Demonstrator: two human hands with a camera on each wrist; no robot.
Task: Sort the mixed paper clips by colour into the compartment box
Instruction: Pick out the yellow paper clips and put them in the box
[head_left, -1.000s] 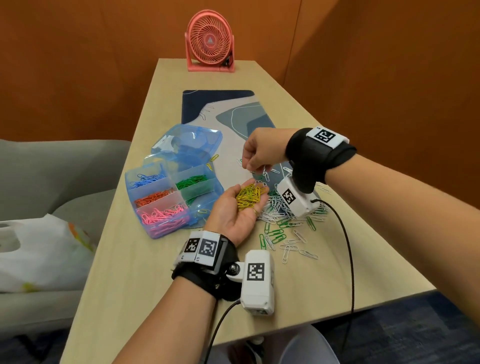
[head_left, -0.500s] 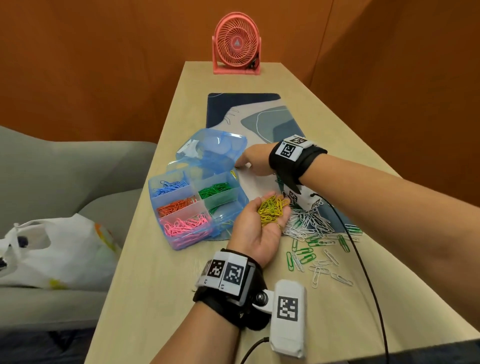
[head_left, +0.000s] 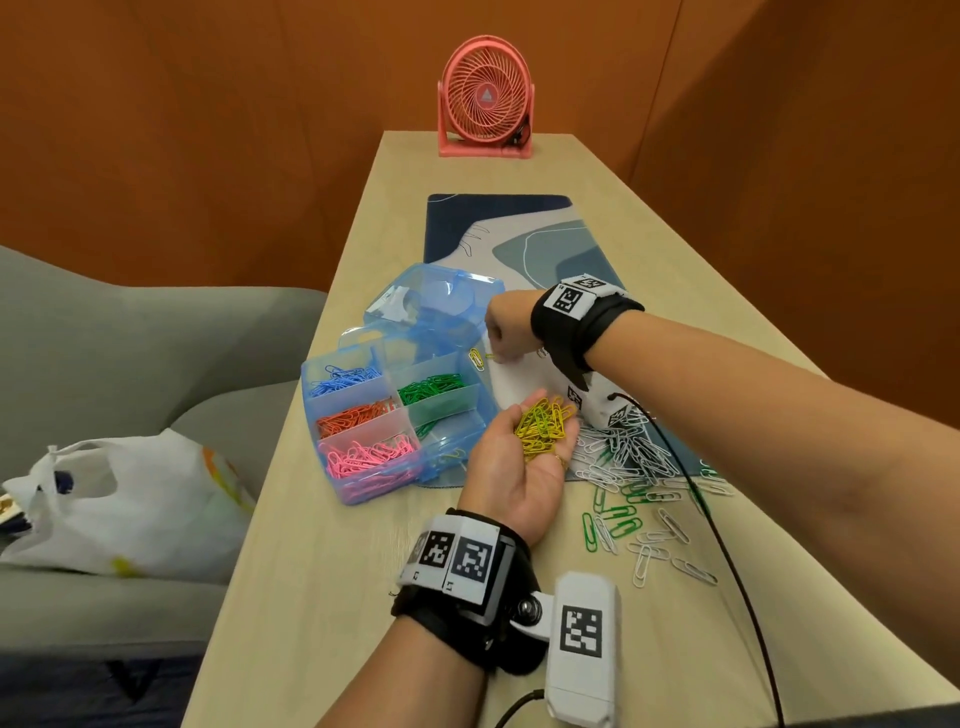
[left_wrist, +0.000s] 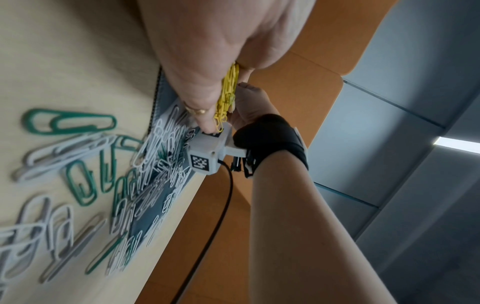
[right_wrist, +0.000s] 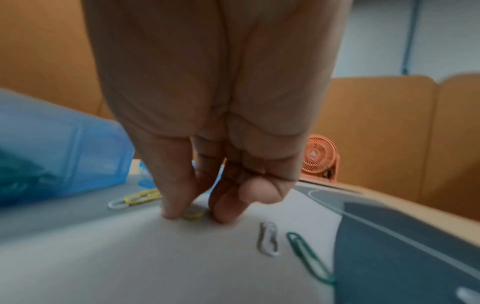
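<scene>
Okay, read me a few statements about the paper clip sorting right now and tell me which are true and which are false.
1. The left hand cups a heap of yellow clips. True.
2. The pink clips sit in the compartment box at its near end. True.
3. The right hand is digging in the white clip pile. False: its fingertips press on a yellow clip on the mat beside the box.
4. The fan stands beside the box. False: it stands at the table's far end.
</scene>
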